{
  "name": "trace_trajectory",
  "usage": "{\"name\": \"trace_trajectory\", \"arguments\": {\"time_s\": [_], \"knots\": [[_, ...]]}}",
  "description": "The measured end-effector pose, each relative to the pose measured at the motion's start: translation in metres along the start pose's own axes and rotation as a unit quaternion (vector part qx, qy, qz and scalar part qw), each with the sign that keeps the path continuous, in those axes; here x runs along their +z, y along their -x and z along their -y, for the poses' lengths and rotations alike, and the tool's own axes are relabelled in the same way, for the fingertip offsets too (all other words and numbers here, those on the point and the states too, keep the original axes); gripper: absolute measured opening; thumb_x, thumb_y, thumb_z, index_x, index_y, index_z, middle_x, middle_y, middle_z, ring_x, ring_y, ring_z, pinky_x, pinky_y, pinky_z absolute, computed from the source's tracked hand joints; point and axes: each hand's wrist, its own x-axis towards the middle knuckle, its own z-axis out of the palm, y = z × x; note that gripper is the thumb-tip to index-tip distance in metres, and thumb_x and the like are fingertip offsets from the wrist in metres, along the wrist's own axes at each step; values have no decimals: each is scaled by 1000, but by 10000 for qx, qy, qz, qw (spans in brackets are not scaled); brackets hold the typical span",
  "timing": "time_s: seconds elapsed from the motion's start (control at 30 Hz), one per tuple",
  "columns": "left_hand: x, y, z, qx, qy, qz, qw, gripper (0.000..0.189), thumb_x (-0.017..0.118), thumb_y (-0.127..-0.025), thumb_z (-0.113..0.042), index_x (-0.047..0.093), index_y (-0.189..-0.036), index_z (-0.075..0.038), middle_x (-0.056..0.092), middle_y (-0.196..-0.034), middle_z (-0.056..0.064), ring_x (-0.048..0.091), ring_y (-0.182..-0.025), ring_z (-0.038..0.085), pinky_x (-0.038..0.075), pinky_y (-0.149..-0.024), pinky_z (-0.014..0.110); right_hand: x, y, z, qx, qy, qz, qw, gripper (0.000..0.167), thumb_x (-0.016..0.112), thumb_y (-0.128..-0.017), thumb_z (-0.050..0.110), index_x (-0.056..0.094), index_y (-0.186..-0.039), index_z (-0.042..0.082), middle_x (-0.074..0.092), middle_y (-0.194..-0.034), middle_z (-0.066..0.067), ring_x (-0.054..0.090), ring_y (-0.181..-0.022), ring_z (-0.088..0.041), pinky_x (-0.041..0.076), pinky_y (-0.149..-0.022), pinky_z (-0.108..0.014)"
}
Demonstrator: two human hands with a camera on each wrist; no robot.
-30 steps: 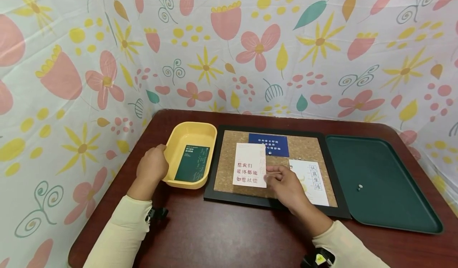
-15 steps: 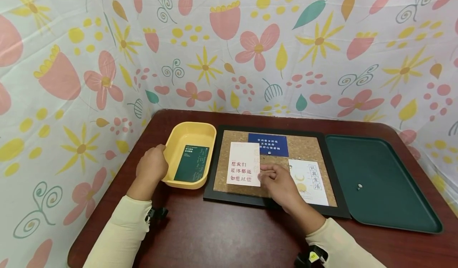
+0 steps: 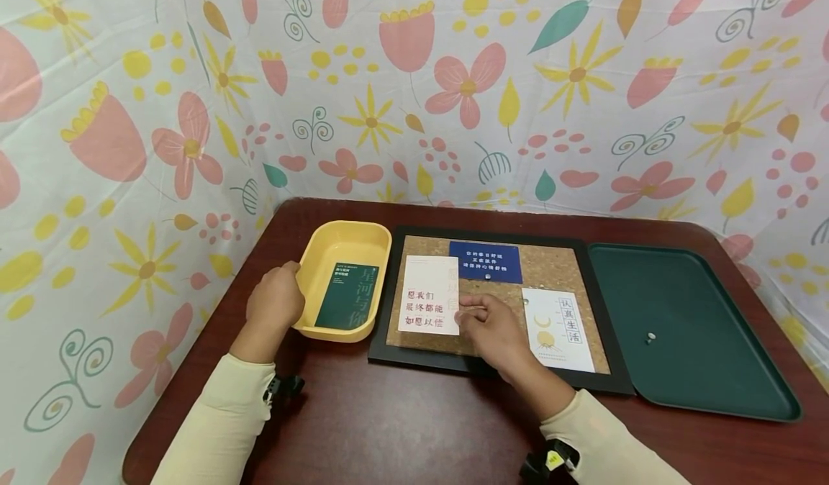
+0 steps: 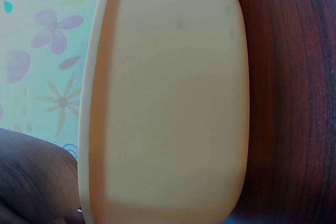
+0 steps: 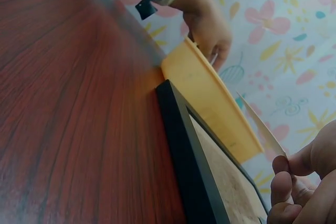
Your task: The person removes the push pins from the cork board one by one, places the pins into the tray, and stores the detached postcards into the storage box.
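My left hand [image 3: 276, 298] grips the left rim of a yellow plastic basin [image 3: 343, 240]. Inside it lies a dark green card [image 3: 346, 298] with pale lettering. Between thumb and fingertips, my right hand [image 3: 495, 334] pinches the right edge of a white card [image 3: 424, 291] printed with red characters. In the right wrist view this card [image 5: 262, 127] shows edge-on, tilted and raised above the board. Under it is a black-framed cork board [image 3: 550, 265]. A blue card [image 3: 484, 262] and a white card with a yellow moon drawing [image 3: 558, 334] are on the cork, each with a pushpin.
To the right of the board lies a dark green tray [image 3: 693, 312] with small pushpins [image 3: 651, 337] on it. The dark red wooden table [image 3: 414, 420] stretches toward the front. A floral cloth [image 3: 414, 96] hangs behind and at the left.
My right hand has moved left with the red-lettered card, from the middle of the board toward its left side, uncovering more of the blue and moon cards. The left hand stays on the basin.
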Motion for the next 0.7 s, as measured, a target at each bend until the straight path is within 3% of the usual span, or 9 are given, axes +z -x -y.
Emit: {"name": "trace_trajectory", "arguments": {"time_s": [0.4,0.7], "knots": [[1,0,1,12,-13,-26,10000,46,53,-98,1,52,-144,0,63,-120,25,65,-98,39,53,-82,56,13,-4,3,42,-496,172,9986,34,63,-97,5,58,-129,-5,62,-79,-5,48,-62,-15,37,-50,-25],[1,0,0,-1,-43,-31,10000,47,54,-98,1,52,-145,0,62,-121,26,65,-99,39,53,-83,56,21,-7,9,66,-135,13,9999,29,65,-96,6,64,-124,-2,70,-87,-7,59,-72,-19,44,-58,-29]]}}
